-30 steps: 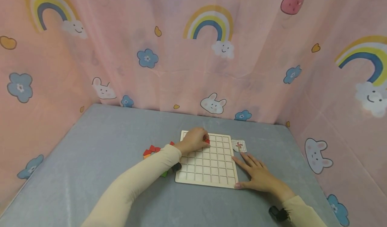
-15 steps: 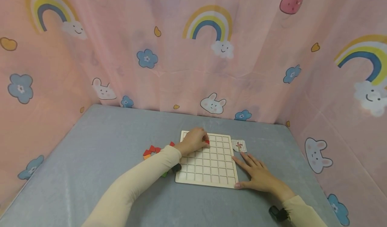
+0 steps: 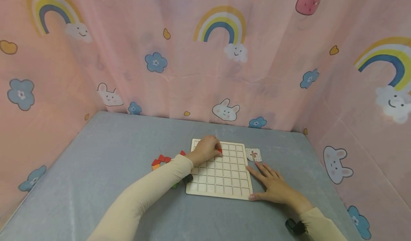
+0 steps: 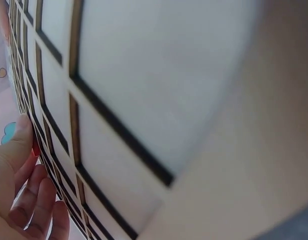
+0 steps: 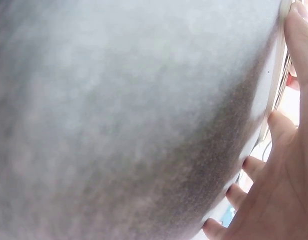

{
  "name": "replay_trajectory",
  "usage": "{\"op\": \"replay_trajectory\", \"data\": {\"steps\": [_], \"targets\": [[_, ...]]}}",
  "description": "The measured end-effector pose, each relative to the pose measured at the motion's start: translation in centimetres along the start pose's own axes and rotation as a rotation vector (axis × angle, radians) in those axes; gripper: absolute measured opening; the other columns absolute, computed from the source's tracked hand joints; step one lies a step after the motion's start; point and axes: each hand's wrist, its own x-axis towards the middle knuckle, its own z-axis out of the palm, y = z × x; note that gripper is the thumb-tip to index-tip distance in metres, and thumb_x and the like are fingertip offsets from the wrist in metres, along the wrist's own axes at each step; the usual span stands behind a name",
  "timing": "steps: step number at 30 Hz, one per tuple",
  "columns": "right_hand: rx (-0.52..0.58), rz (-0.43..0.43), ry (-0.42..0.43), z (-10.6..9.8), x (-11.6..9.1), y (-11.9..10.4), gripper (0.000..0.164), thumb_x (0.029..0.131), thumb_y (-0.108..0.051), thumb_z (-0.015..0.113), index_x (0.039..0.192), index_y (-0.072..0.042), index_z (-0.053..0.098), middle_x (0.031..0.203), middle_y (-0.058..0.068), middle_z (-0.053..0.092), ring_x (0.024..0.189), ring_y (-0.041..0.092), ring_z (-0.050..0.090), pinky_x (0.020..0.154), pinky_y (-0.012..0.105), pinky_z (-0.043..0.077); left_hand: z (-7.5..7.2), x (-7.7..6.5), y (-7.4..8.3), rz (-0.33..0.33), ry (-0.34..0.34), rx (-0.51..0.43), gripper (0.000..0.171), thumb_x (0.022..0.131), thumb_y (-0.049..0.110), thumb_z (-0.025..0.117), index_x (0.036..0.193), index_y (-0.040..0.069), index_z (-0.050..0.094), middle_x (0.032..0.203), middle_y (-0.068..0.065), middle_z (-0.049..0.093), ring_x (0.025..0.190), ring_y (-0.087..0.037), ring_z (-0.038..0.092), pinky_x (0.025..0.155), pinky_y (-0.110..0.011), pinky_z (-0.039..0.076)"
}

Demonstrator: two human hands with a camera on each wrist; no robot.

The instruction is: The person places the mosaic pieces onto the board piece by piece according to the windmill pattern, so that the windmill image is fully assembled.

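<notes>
A pale wooden grid board [image 3: 224, 177] lies on the table, its surface divided into square cells. Over its far part my left hand [image 3: 207, 149] pinches a small red piece [image 3: 219, 150] between thumb and fingers, low at the cells. In the left wrist view the same red piece [image 4: 35, 148] shows mostly hidden behind the thumb of the left hand [image 4: 23, 185]. My right hand [image 3: 273, 185] rests spread at the board's right edge, thumb at the near corner and index fingertip farther up. The right wrist view shows these fingers [image 5: 281, 125] straight along the edge.
Left of the board lie several red pieces [image 3: 161, 158], an orange piece [image 3: 156, 167] and a green piece [image 3: 174, 185], partly covered by the left sleeve [image 3: 154, 187]. A small gridded card [image 3: 253, 154] with a red pattern touches the board's upper right side. A pink curtain [image 3: 179, 84] surrounds the grey table [image 3: 128, 141].
</notes>
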Motion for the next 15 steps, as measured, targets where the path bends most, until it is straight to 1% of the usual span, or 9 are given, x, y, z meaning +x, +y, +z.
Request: {"op": "replay_trajectory", "data": {"steps": [8,12,15], "targets": [[0.019,0.013,0.005,0.11,0.05,0.16,0.106,0.081,-0.068,0.08,0.165,-0.018,0.038,0.172,0.025,0.025,0.155,0.056,0.021,0.114,0.08,0.021,-0.07,-0.1,0.28,-0.018,0.016,-0.016,0.019,0.088,0.023,0.089,0.097,0.009,0.08,0.097,-0.004,0.072,0.093,-0.019,0.067,0.083,-0.03,0.056],[0.019,0.011,0.008,0.06,0.0,0.1,0.106,0.081,-0.068,0.079,0.165,-0.019,0.038,0.172,0.025,0.025,0.155,0.056,0.021,0.114,0.08,0.022,-0.17,-0.11,0.24,-0.022,0.007,-0.034,0.017,0.088,0.022,0.089,0.096,0.009,0.08,0.099,-0.004,0.073,0.095,-0.02,0.069,0.085,-0.03,0.056],[0.016,0.003,0.01,0.05,-0.04,0.05,0.106,0.081,-0.068,0.08,0.165,-0.018,0.038,0.171,0.026,0.026,0.155,0.056,0.023,0.114,0.08,0.023,-0.34,-0.04,0.02,-0.011,-0.004,-0.052,0.019,0.088,0.021,0.089,0.097,0.007,0.081,0.099,-0.005,0.073,0.096,-0.021,0.069,0.087,-0.032,0.057]]}}
